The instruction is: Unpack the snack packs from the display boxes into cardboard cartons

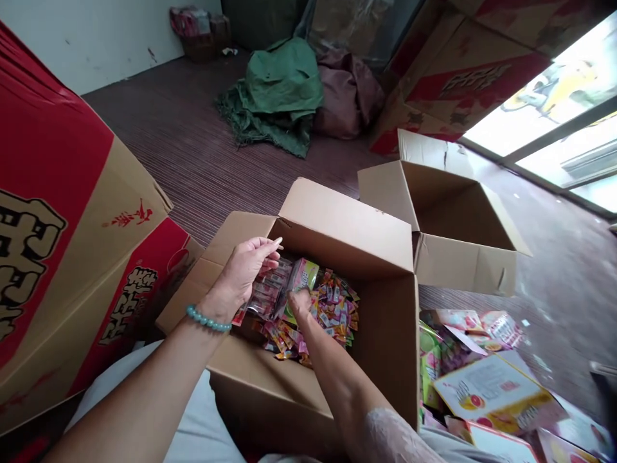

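Observation:
A large open cardboard carton [385,347] stands in front of me. Inside it, loose wrapped candies [337,308] lie in a heap, and clear-wrapped packs with red contents [267,292] sit along its left side. My right hand [299,301] reaches down into the carton, its fingers closed at the lower end of a small green-and-pink candy box [304,273]; the fingertips are hidden. Over the wrapped packs hovers my left hand [250,267], with a bead bracelet on the wrist. Its fingers are curled toward the thumb, and nothing shows between them.
Another open carton [453,199] stands at the back right. Printed candy boxes [496,392] are piled on the floor to the right. Big red-and-brown cartons [58,212] rise at my left. A green cloth sack [284,83] and a maroon sack [347,96] lie farther back.

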Available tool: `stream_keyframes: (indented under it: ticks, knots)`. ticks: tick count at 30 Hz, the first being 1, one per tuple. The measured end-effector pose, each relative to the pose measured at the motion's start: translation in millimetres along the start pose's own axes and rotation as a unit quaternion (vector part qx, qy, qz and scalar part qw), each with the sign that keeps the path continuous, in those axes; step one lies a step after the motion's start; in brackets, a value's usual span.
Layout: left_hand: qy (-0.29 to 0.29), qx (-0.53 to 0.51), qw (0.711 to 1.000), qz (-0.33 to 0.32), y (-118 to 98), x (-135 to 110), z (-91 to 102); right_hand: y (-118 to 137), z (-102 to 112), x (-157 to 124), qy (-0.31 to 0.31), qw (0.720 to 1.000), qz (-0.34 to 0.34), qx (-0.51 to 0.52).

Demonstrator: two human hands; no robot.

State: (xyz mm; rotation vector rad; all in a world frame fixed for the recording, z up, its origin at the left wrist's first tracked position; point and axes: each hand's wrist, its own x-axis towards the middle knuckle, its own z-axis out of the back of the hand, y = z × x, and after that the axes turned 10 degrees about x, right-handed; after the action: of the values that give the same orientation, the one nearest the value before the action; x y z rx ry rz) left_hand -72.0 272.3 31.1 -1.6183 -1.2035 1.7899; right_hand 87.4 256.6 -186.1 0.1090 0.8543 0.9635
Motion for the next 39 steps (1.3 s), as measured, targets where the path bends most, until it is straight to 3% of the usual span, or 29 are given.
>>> stream_keyframes:
  ticks: [3, 6, 8, 10, 11, 13, 16, 18, 22, 24, 27, 29, 31, 34, 39]
  knots:
    - [-0.028, 0.012, 1.000, 0.006, 4, 4, 1.1, 6, 22, 2, -0.040, 0.997, 0.001, 0.065]
    - [-0.065, 0.027, 0.998, -0.004, 6, 7, 2.3, 12, 71, -10, -0.050, 0.984, 0.050, 0.162]
    - [-0.100, 0.041, 0.994, -0.007, 7, 8, 0.7, 16, 110, -29, 0.003, 0.945, 0.103, 0.311]
    - [-0.125, 0.054, 0.991, -0.004, 9, 7, -4.1, 21, 144, -56, 0.091, 0.871, 0.158, 0.457]
    - [-0.114, 0.056, 0.992, 0.003, 11, 5, -7.7, 23, 158, -70, 0.128, 0.836, 0.178, 0.502]
    - [-0.027, 0.043, 0.998, 0.031, 15, -2, -16.2, 26, 176, -97, 0.157, 0.802, 0.205, 0.538]
    - [0.136, -0.005, 0.988, 0.076, 24, -14, -27.3, 29, 190, -124, 0.122, 0.780, 0.204, 0.578]
    - [0.162, -0.017, 0.984, 0.077, 28, -19, -30.0, 32, 199, -135, 0.090, 0.767, 0.197, 0.604]
    - [0.101, 0.069, 0.992, 0.016, 31, -17, -25.6, 45, 231, -152, 0.028, 0.744, 0.221, 0.630]
    - [0.106, 0.126, 0.986, -0.020, 30, -15, -23.6, 53, 251, -163, 0.001, 0.733, 0.251, 0.632]
    - [0.181, 0.181, 0.961, -0.107, 29, -15, -25.3, 62, 278, -185, -0.025, 0.721, 0.297, 0.626]
    - [0.239, 0.215, 0.927, -0.193, 29, -16, -28.0, 66, 293, -203, -0.037, 0.718, 0.318, 0.618]
    - [0.298, 0.237, 0.894, -0.238, 31, -15, -30.2, 69, 305, -222, -0.050, 0.718, 0.332, 0.610]
    - [0.333, 0.238, 0.889, -0.203, 36, -11, -31.2, 73, 321, -252, -0.069, 0.723, 0.334, 0.601]
    - [0.182, 0.212, 0.959, -0.055, 51, 6, -26.3, 47, 347, -301, -0.082, 0.745, 0.318, 0.581]
